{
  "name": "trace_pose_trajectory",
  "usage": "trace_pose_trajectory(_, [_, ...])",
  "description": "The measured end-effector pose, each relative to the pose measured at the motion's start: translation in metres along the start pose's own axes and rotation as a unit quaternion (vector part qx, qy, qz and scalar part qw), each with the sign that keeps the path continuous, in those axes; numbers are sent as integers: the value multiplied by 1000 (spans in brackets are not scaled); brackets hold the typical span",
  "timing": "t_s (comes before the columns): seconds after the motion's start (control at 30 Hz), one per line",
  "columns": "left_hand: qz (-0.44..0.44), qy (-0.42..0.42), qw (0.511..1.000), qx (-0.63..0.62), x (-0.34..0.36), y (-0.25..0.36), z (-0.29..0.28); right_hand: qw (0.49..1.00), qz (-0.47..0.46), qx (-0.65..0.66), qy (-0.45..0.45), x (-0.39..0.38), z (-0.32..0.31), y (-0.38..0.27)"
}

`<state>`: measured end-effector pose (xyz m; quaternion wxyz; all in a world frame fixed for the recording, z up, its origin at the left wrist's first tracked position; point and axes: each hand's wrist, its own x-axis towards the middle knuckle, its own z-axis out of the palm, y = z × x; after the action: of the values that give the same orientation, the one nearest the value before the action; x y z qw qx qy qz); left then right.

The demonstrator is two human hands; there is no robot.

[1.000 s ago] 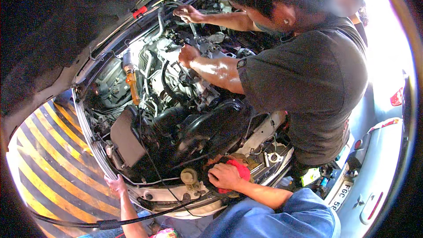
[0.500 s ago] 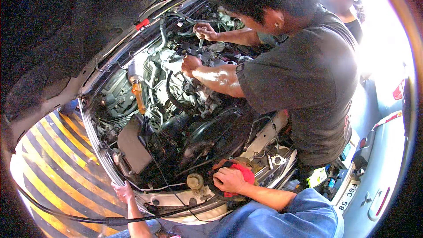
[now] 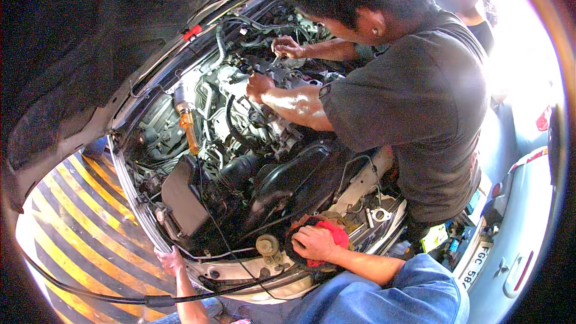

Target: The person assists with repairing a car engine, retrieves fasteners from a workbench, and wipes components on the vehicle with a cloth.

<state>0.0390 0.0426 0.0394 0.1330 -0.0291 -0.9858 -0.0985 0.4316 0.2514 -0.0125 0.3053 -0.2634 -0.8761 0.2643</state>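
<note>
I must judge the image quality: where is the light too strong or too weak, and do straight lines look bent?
Head view: the upper-right background is washed out, the raised hood dark and grainy; head view: glare whitens the co-worker's forearm, while the right hand on the red cloth is readable; head view: floor stripes look curved.

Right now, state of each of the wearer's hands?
Left hand: on the fender edge; whether it grips cannot be told.
Right hand: over the red cloth; grip cannot be told.
</note>
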Motion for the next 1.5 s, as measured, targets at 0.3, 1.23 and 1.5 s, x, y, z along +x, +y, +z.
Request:
trace_pose_trajectory(0.3, [-1,-13,1000,-19,2,-1,2,1000,-3,-4,-8,-2,3,3])
trace_pose_trajectory(1.23, [-9,-11,1000,-11,-3,6,-7,1000,4,-13,-25,1,0,-1])
trace_pose_trajectory(1.5, [-7,-2,1000,-13,0,2,-2,1000,9,-16,-25,1,0,-2])
